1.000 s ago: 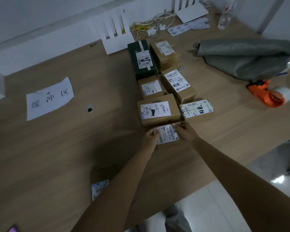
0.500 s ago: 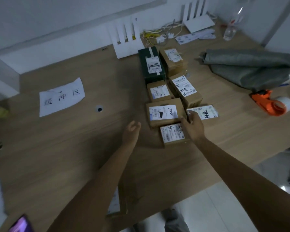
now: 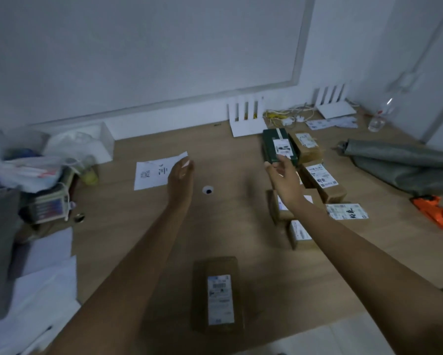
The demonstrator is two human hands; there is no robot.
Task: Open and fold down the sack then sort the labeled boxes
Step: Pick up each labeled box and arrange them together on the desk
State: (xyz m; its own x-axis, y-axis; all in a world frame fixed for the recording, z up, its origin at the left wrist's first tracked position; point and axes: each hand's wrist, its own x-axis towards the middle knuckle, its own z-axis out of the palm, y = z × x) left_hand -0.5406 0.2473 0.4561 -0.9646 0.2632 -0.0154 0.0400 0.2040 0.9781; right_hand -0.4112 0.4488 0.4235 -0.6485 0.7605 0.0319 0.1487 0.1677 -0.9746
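Note:
Several labeled boxes lie in a cluster at the right of the wooden table [image 3: 143, 226]: a dark green box [image 3: 274, 147] at the back, brown boxes [image 3: 320, 180] beside and in front of it, and a flat labeled parcel [image 3: 347, 211]. One long brown box [image 3: 217, 293] lies alone near the front edge. My right hand [image 3: 283, 179] hovers open over the cluster, fingers just in front of the green box. My left hand [image 3: 180, 180] is raised, open and empty, over a paper sign [image 3: 151, 175]. The grey sack [image 3: 399, 162] lies folded at the right.
An orange tape dispenser [image 3: 435, 211] sits by the right edge. White slotted stands [image 3: 246, 121], cables and a clear bottle [image 3: 380, 116] line the back wall. Bags and clutter [image 3: 30, 170] and white sheets [image 3: 43, 285] fill the left. A cable hole [image 3: 208, 190] is mid-table.
Both hands have let go of the small front box and risen forward. The right hand moved up to the green box, the left toward the paper sign. The camera tilted up.

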